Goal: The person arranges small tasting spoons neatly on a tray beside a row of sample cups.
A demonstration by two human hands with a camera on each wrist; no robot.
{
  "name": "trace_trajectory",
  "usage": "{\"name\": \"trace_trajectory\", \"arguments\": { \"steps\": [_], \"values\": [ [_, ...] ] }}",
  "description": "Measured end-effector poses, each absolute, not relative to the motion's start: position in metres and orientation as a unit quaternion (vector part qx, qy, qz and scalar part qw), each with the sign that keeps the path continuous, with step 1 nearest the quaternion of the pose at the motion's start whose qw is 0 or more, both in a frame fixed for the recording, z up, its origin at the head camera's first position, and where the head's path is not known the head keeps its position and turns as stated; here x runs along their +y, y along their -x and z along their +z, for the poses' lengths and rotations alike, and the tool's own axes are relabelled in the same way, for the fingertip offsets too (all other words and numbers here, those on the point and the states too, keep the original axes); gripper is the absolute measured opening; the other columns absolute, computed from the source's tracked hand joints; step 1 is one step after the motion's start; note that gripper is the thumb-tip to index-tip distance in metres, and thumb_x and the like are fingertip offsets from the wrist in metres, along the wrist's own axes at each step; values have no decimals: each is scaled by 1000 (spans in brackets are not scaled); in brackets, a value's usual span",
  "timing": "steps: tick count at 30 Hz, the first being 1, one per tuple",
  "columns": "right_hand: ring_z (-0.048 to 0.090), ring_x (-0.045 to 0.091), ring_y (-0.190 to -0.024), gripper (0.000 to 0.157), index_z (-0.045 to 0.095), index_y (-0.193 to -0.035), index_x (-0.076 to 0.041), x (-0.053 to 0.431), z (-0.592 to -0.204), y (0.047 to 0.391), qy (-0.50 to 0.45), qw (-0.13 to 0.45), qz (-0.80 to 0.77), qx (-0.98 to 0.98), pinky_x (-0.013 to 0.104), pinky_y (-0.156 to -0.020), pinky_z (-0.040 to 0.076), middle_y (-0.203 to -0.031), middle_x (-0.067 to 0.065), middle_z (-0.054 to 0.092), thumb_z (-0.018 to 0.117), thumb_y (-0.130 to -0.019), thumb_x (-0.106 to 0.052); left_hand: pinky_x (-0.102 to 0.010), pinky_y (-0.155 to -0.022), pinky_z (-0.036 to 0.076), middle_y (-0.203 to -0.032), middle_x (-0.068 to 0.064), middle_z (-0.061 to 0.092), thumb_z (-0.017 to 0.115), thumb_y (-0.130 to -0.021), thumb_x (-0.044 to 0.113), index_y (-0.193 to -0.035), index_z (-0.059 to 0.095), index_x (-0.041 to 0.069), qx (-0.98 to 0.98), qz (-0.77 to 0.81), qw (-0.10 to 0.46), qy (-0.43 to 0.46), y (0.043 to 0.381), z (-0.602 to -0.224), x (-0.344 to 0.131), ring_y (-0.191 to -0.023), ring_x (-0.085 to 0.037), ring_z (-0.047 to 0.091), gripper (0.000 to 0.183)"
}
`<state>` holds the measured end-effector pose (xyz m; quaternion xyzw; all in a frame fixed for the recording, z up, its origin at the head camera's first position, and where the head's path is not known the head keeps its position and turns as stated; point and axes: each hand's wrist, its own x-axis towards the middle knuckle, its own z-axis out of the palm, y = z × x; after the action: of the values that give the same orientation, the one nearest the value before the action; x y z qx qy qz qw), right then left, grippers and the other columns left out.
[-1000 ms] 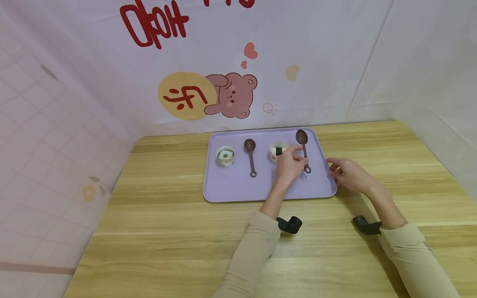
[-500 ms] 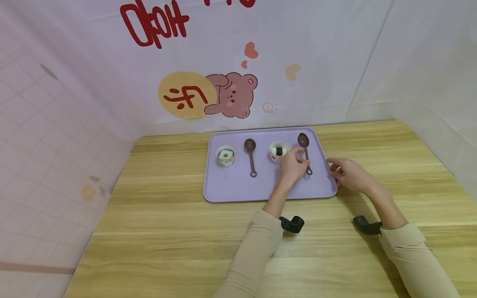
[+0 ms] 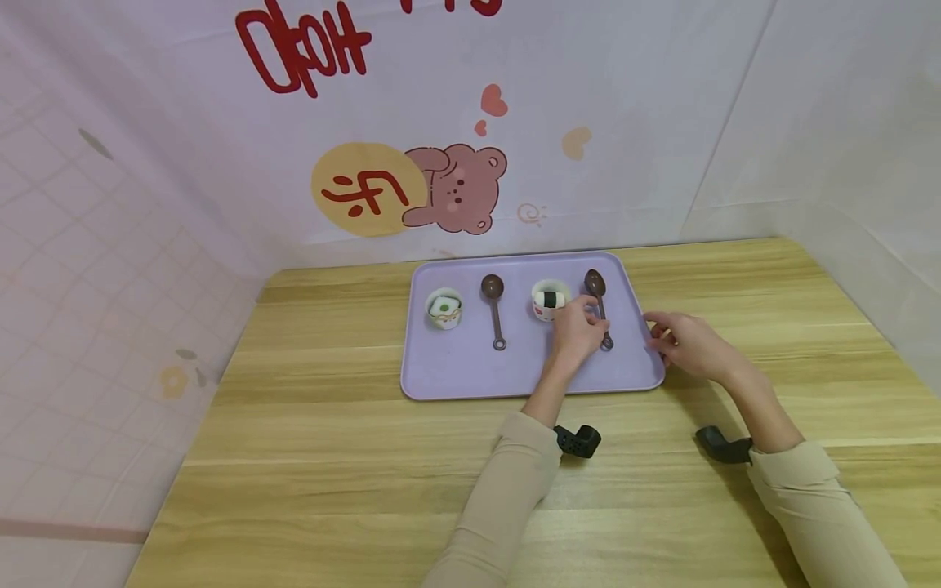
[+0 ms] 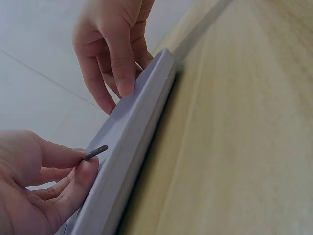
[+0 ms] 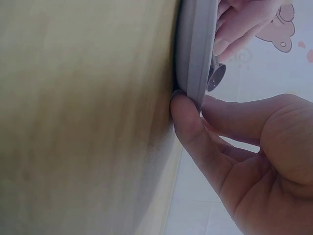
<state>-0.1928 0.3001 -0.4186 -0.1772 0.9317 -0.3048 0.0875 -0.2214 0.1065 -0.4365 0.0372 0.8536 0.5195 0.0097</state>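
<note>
My left hand [image 3: 577, 333] pinches the handle of a brown measuring spoon [image 3: 595, 282] between thumb and fingers. This spoon lies along the right side of a lilac tray [image 3: 456, 367], its bowl pointing away from me. In the left wrist view the end of its handle [image 4: 96, 152] sticks out past the fingertips. My right hand [image 3: 691, 347] grips the tray's right edge. The right wrist view has the thumb and a finger on either side of the tray rim [image 5: 195, 63], with the spoon bowl [image 5: 216, 77] just beyond.
Left of my left hand stands a small cup [image 3: 545, 314] with a white-and-black rice-ball shape. A second brown spoon [image 3: 492, 287] lies mid-tray, near another cup [image 3: 446, 320] with a white, green-dotted item. A wooden table [image 3: 316, 425] bears the tray; a printed cloth [image 3: 625, 188] hangs behind.
The right-hand spoon has slid a little towards me, with my left hand shifting slightly right and nearer. My right hand stays on the tray edge.
</note>
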Motion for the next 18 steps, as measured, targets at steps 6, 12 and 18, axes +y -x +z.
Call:
{"name": "trace_trajectory", "arguments": {
  "steps": [6, 12, 18],
  "values": [
    [65, 20, -66, 43, 44, -132, 24, 300, -418, 193, 176, 87, -305, 932, 29, -55, 55, -93, 24, 63, 61, -95, 8, -16, -70, 47, -80, -4, 76, 78, -86, 5, -116, 71, 4, 860, 508, 2, -43, 223, -438, 108, -74, -12, 67, 31],
    [65, 19, -67, 43, 45, -132, 24, 299, -419, 191, 179, 85, -303, 932, 28, -56, 55, -94, 23, 64, 61, -94, 9, -18, -74, 48, -81, -3, 75, 78, -88, 6, -116, 71, 4, 865, 499, 9, -40, 224, -438, 109, -77, -13, 67, 29],
    [64, 19, -67, 42, 46, -131, 24, 299, -419, 191, 181, 83, -302, 932, 28, -56, 55, -94, 23, 64, 61, -94, 9, -18, -75, 50, -82, -3, 76, 78, -87, 7, -114, 72, 4, 869, 493, 4, -36, 225, -440, 110, -78, -14, 69, 28]
  ]
}}
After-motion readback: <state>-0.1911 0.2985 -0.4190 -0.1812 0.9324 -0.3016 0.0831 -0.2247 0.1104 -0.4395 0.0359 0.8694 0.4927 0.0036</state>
